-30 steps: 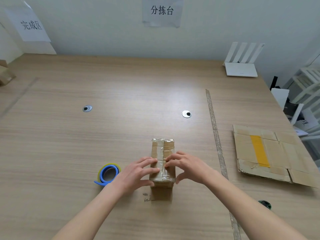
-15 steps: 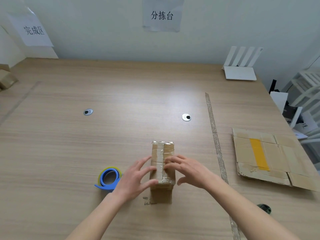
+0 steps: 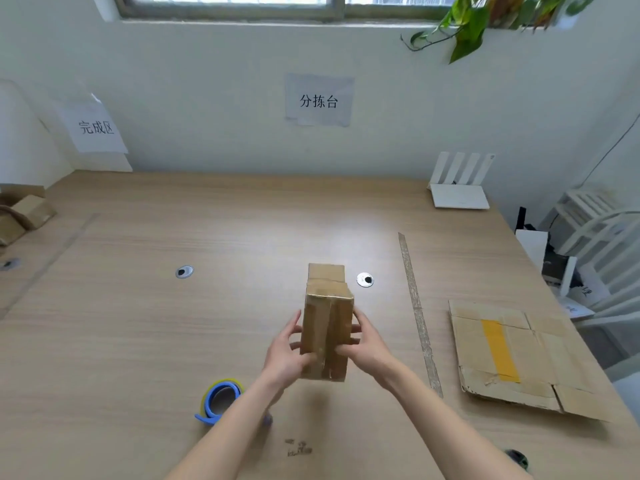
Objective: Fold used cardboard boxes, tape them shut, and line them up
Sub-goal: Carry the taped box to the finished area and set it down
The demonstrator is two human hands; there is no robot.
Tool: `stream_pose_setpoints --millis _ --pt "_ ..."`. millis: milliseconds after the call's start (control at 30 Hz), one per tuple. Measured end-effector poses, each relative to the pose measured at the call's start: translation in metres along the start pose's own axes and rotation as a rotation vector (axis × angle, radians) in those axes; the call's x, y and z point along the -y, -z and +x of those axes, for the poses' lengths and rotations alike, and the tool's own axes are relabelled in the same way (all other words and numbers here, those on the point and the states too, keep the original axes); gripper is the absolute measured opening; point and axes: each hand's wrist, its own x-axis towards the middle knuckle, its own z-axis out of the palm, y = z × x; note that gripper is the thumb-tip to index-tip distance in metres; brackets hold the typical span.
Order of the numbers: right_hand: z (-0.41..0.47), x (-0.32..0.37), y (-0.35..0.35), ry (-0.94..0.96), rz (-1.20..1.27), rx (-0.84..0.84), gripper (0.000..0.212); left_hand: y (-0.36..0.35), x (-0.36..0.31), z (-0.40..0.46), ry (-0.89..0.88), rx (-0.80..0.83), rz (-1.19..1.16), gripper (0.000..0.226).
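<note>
A small taped cardboard box (image 3: 325, 323) is held up off the wooden table (image 3: 138, 323), its taped face turned toward me. My left hand (image 3: 287, 351) grips its left side, thumb on the front. My right hand (image 3: 367, 344) grips its right side, thumb also on the front. A blue and yellow tape roll (image 3: 220, 400) lies on the table beside my left forearm. A flattened cardboard box (image 3: 512, 355) with a yellow tape strip lies at the right.
More cardboard boxes (image 3: 20, 213) sit at the far left edge. A white router (image 3: 459, 185) stands at the back right. A tape strip (image 3: 419, 313) runs along the table. Two cable grommets (image 3: 364, 279) are set in the top. A white chair (image 3: 595, 230) stands at the right.
Both hands went from pressing on top of the box to gripping its sides, and the box was lifted off the table and tilted up. The camera tilted upward.
</note>
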Motion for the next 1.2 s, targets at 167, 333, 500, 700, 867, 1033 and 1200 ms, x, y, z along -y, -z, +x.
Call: stream_pose_setpoints --millis 167,333,500,700,867,1033,1200 --pt "-0.015 0.131 0.030 0.072 0.226 0.008 0.083 0.032 -0.121 -0.017 -0.151 0.023 -0.156 0.064" --pt "-0.053 0.230 0.039 0.306 0.201 -0.026 0.073 0.066 -0.214 -0.053 -0.288 -0.134 -0.186 0.018" --pt "-0.083 0.289 0.033 0.473 0.241 0.034 0.054 0.106 -0.263 -0.083 -0.354 -0.232 -0.193 0.091" --pt "-0.093 0.328 -0.003 0.624 0.051 -0.036 0.066 0.168 -0.272 -0.116 -0.457 -0.279 -0.329 0.063" --pt "-0.091 0.357 -0.073 0.684 -0.149 0.046 0.058 0.253 -0.250 -0.136 -0.516 -0.410 -0.240 0.081" --pt "-0.098 0.382 -0.175 0.692 -0.179 0.071 0.063 0.353 -0.216 -0.162 -0.533 -0.498 -0.113 0.097" --pt "-0.099 0.393 -0.291 0.694 -0.177 0.124 0.068 0.458 -0.175 -0.191 -0.478 -0.599 -0.012 0.106"
